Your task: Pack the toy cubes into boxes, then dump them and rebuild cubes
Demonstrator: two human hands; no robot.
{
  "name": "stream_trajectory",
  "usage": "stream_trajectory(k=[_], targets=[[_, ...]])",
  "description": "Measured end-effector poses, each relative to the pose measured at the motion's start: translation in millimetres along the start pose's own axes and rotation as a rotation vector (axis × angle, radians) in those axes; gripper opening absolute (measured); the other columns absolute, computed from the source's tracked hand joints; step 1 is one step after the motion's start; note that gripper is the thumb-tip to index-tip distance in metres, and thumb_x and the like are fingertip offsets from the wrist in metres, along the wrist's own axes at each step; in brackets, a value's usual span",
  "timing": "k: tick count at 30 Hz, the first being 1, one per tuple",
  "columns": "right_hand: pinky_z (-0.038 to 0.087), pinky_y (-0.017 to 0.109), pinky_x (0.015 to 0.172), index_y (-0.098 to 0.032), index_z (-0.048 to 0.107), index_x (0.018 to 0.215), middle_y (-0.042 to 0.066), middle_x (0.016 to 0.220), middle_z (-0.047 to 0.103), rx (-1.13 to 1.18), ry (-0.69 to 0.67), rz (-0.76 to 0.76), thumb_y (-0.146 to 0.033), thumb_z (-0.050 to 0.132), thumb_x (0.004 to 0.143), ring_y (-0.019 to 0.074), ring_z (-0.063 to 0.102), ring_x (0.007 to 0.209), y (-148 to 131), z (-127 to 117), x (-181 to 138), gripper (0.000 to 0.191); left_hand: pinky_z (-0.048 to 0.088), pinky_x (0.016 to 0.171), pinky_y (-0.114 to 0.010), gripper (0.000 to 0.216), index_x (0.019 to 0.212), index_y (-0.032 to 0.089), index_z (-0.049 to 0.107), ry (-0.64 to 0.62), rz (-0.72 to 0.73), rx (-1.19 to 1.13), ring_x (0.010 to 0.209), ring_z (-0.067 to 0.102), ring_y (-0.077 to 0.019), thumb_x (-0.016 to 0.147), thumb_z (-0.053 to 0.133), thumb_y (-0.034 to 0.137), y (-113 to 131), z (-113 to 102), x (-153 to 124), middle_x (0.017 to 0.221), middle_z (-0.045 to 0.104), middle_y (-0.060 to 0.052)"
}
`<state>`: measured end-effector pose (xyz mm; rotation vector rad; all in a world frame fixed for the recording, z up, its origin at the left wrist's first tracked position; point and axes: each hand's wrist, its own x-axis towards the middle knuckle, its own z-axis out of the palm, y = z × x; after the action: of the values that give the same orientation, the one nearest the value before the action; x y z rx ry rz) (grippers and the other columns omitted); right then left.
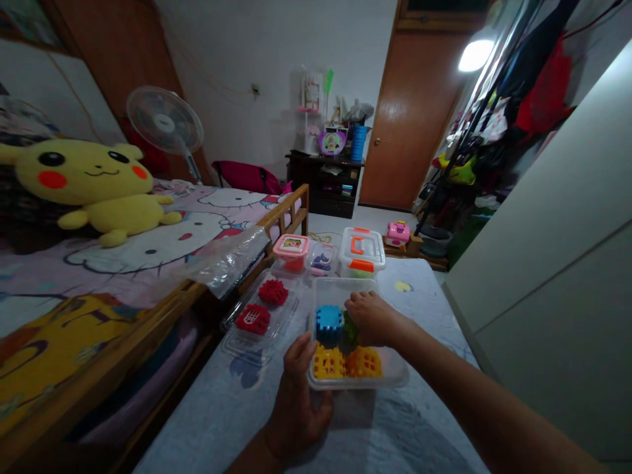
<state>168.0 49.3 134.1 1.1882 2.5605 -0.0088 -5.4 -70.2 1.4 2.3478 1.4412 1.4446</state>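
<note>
A clear plastic box (390, 376) lies on the pale cloth in front of me. Inside it are a blue toy block (328, 322), a yellow block (328, 363), an orange block (364, 361) and a green block (348, 329) that is mostly hidden. My left hand (299, 401) grips the box's near left corner, thumb on the rim. My right hand (370, 317) reaches into the box with its fingers curled over the green block. Two red blocks (261, 306) rest on a clear lid (247, 345) to the left.
Behind the box stand a pink-lidded tub (292, 251), a small clear case (322, 257) and a white container with orange clips (362, 252). A wooden-framed bed (207, 289) with a yellow plush (93, 187) runs along the left. A white cabinet (553, 276) is on the right.
</note>
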Motion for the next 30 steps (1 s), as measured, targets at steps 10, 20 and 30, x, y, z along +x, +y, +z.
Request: stream_trajectory(k=[10, 20, 30], targets=[[0.048, 0.044, 0.089, -0.008, 0.065, 0.111, 0.020, 0.112, 0.067, -0.039, -0.059, 0.052, -0.024, 0.076, 0.065, 0.0329, 0.064, 0.103, -2, 5, 12, 0.050, 0.041, 0.110, -0.045, 0.070, 0.148, 0.013, 0.023, -0.003, 0.000, -0.015, 0.140, 0.031, -0.0283, 0.084, 0.053, 0.016, 1, -1, 0, 0.144, 0.033, -0.019], [0.047, 0.047, 0.096, -0.010, 0.056, 0.127, 0.020, 0.128, 0.061, 0.135, 0.013, 0.007, -0.034, 0.082, 0.063, 0.0361, 0.060, 0.114, 0, -5, 5, 0.074, 0.042, 0.109, -0.045, 0.072, 0.148, 0.012, 0.023, -0.009, 0.006, -0.015, 0.140, 0.032, -0.0296, 0.083, 0.053, 0.018, -2, -1, -1, 0.145, 0.032, -0.020], [0.050, 0.040, 0.088, -0.010, 0.060, 0.120, 0.019, 0.117, 0.066, 0.205, 0.105, -0.109, -0.042, 0.074, 0.073, 0.0329, 0.064, 0.106, -16, 13, 37, 0.059, 0.042, 0.108, -0.046, 0.074, 0.148, 0.012, 0.022, -0.005, 0.014, -0.007, 0.139, 0.032, -0.0306, 0.082, 0.055, 0.018, -2, 1, -2, 0.145, 0.033, -0.020]])
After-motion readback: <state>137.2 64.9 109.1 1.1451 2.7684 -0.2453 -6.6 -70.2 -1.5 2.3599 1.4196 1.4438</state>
